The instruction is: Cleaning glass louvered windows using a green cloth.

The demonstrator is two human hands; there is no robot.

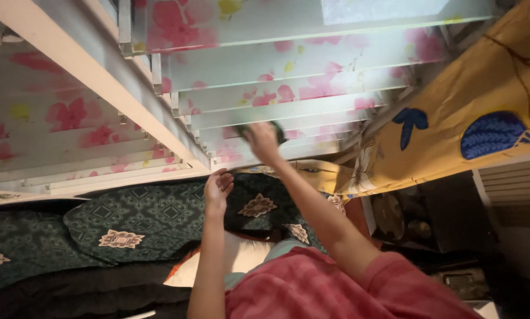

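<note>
Frosted glass: the window (312,71) is made of tilted slats printed with pink flowers and a few yellow ones, stacked one over another in a white frame
Right hand: the right hand (261,140) is raised to the lower slats, palm to the glass, pressing a dark green cloth (275,128) against it
Grip, right: fingers are closed over the cloth, holding it flat on the slat; only its dark edges show around the hand
Cloth position: it lies on the glass near the bottom of the window, just right of the frame's upright bar
Left hand: the left hand (217,188) is lower, at the bottom edge of the frame (99,88), fingers loosely curled and holding nothing
Contact, left: fingertips are at the sill edge; whether they touch it, I cannot tell
Sleeve: a pink-red checked sleeve (336,289) covers the right upper arm
Pillows: dark green pillows (141,221) with cream patterned patches lie below the window, behind the left forearm
Curtain: a yellow curtain (477,106) with blue leaf shapes hangs to the right of the slats
Lower right: dark shelves with dim objects, too unclear to name
</note>
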